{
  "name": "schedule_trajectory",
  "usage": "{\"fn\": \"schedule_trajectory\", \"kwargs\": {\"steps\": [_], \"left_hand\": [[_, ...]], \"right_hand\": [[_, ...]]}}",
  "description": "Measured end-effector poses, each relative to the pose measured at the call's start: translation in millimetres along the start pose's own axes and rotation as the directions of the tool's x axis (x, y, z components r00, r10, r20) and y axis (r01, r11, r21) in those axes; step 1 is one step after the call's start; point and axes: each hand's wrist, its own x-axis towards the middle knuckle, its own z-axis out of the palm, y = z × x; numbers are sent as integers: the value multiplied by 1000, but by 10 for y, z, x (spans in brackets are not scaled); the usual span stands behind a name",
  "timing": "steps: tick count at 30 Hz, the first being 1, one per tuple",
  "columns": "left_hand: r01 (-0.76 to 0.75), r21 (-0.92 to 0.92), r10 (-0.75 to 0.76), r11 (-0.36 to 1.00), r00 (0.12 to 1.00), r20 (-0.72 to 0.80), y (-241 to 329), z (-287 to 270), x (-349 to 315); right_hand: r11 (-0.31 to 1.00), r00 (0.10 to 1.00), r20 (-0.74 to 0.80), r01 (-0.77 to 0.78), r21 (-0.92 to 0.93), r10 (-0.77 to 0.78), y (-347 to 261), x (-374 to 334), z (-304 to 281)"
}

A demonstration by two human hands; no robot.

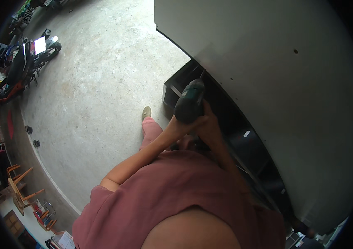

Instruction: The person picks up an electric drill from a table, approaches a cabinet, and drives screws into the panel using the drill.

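Observation:
A dark green and black cordless drill point(189, 103) is held up in front of me, its body hiding part of what lies behind it. Its thin bit points away from me, toward the long dark edge of a large grey panel point(300, 91). My left hand point(178, 127) grips the drill from below on the left. Around its right side closes my right hand point(209, 125), with one finger lying along the body. The drill's handle and some of my fingers are hidden. Beneath the panel's edge runs a black cabinet-like frame point(249, 143) with small white labels.
Pale concrete floor point(97, 66) stretches to the left, where my shoe point(146, 112) stands beside the frame. Farther off are a parked motorcycle point(25, 66), a pair of dark footwear point(29, 129) and a wooden chair point(18, 189). Several small holes dot the panel.

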Motion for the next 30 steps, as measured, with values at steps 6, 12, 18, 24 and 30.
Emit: {"fn": "schedule_trajectory", "kwargs": {"steps": [6,12,18,24,30], "left_hand": [[-24,-63,26,998,1000,17,201,-667,302],[95,-153,-78,984,991,112,201,-1061,540],[143,-112,-120,983,974,194,241,-1272,686],[88,-173,-60,981,985,162,247,-1395,711],[107,-116,-80,987,973,216,272,-1485,742]], "right_hand": [[993,996,-64,59,-101,-66,-535,490,336],[987,996,-62,-76,-138,68,-753,799,550],[971,987,-78,-152,-185,139,-856,969,671],[969,989,-103,-124,-215,103,-972,1011,769],[972,982,-126,-164,-170,143,-1010,1022,826]]}}
